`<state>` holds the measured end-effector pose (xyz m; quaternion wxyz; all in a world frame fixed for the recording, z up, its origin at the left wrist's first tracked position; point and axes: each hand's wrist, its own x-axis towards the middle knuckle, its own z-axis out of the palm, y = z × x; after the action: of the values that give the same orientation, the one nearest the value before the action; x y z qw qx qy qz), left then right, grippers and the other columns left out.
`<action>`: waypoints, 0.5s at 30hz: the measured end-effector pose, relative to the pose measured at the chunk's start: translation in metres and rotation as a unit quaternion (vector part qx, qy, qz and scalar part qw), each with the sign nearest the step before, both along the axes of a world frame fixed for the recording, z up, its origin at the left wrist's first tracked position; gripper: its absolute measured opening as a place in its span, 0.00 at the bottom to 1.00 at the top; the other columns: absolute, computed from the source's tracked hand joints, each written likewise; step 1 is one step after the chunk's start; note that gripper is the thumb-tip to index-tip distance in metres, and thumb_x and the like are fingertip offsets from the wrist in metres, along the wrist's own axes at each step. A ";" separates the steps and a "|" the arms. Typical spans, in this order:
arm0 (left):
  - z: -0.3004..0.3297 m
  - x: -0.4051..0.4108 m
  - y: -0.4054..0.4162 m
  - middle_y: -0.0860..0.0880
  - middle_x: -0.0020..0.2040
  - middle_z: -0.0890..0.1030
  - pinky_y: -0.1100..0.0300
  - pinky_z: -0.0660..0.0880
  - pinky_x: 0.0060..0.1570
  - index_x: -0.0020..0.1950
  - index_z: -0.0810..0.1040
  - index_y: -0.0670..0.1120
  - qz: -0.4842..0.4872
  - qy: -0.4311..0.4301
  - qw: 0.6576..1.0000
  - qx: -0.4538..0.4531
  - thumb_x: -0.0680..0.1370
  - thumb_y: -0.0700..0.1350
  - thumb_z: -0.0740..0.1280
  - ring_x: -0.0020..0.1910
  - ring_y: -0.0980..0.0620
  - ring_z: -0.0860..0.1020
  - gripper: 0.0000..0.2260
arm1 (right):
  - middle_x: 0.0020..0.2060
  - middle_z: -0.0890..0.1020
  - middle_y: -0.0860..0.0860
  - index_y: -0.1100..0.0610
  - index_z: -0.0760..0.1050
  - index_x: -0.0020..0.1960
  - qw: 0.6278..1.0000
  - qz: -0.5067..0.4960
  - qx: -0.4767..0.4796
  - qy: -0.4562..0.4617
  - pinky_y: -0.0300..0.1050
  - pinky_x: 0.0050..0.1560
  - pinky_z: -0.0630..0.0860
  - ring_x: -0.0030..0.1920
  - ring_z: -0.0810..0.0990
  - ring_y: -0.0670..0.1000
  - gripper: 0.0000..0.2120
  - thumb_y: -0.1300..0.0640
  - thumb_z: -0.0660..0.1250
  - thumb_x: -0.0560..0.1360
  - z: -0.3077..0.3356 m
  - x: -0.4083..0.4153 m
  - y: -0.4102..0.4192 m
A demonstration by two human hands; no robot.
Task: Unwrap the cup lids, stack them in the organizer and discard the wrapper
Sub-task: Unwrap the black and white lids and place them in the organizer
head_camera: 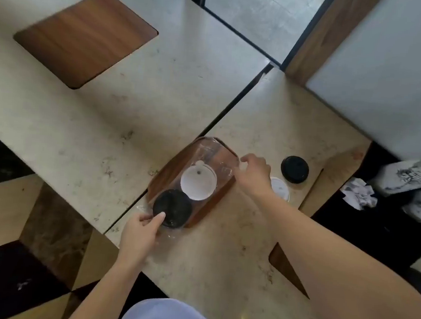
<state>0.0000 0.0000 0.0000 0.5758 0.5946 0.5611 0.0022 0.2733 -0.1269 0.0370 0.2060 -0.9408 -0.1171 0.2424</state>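
A dark wooden organizer tray (222, 201) lies on the marble counter. In it stand a stack of white lids (197, 183) and a stack of black lids (172, 208), both inside a clear plastic wrapper (211, 153). My left hand (140, 232) pinches the wrapper's near end beside the black lids. My right hand (252, 174) grips the wrapper at the tray's right edge. A loose black lid (294, 169) and a loose white lid (279, 188) lie on the counter to the right, the white one partly hidden by my wrist.
A dark bin opening (382, 225) with crumpled paper (359, 194) sits to the right of the counter. A wooden inset panel (85, 37) lies in the far-left counter. A dark gap (228, 114) separates the two counter slabs.
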 end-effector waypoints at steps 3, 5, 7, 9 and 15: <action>-0.003 0.007 0.005 0.48 0.39 0.86 0.65 0.76 0.27 0.46 0.83 0.45 0.023 -0.009 1.000 -0.013 0.75 0.55 0.75 0.36 0.52 0.85 0.13 | 0.65 0.75 0.55 0.53 0.70 0.71 1.000 0.007 -0.019 0.000 0.50 0.58 0.69 0.69 0.65 0.59 0.24 0.47 0.66 0.78 -0.005 0.017 0.012; -0.005 0.010 0.006 0.49 0.38 0.86 0.63 0.77 0.29 0.44 0.84 0.47 0.045 -0.022 0.998 -0.034 0.74 0.54 0.76 0.38 0.51 0.85 0.11 | 0.61 0.79 0.54 0.53 0.72 0.69 0.999 0.020 -0.023 0.021 0.51 0.59 0.72 0.67 0.69 0.59 0.23 0.46 0.66 0.77 -0.009 0.026 0.021; -0.003 0.013 0.008 0.50 0.39 0.86 0.61 0.77 0.31 0.43 0.85 0.48 0.053 -0.016 0.997 -0.045 0.73 0.54 0.76 0.39 0.51 0.85 0.09 | 0.53 0.83 0.53 0.52 0.76 0.60 0.999 0.016 -0.023 0.045 0.52 0.57 0.77 0.60 0.77 0.58 0.16 0.46 0.67 0.75 -0.014 0.030 0.025; -0.001 0.014 0.009 0.51 0.39 0.86 0.59 0.77 0.34 0.43 0.85 0.49 0.057 -0.018 0.997 -0.052 0.73 0.53 0.76 0.39 0.52 0.84 0.08 | 0.48 0.83 0.51 0.51 0.77 0.52 0.998 0.008 -0.016 0.065 0.49 0.52 0.78 0.52 0.80 0.56 0.09 0.48 0.68 0.74 -0.017 0.030 0.026; 0.009 0.022 0.013 0.44 0.39 0.85 0.48 0.78 0.43 0.40 0.83 0.46 0.042 -0.018 0.998 -0.037 0.69 0.56 0.72 0.40 0.45 0.82 0.13 | 0.35 0.82 0.48 0.52 0.80 0.39 0.992 -0.063 0.080 0.074 0.43 0.33 0.70 0.36 0.78 0.49 0.12 0.44 0.71 0.73 -0.005 0.016 0.000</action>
<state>0.0216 0.0126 0.0086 0.6067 0.5487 0.5749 0.0160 0.2891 -0.1272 0.0321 0.3033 -0.9062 -0.0610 0.2882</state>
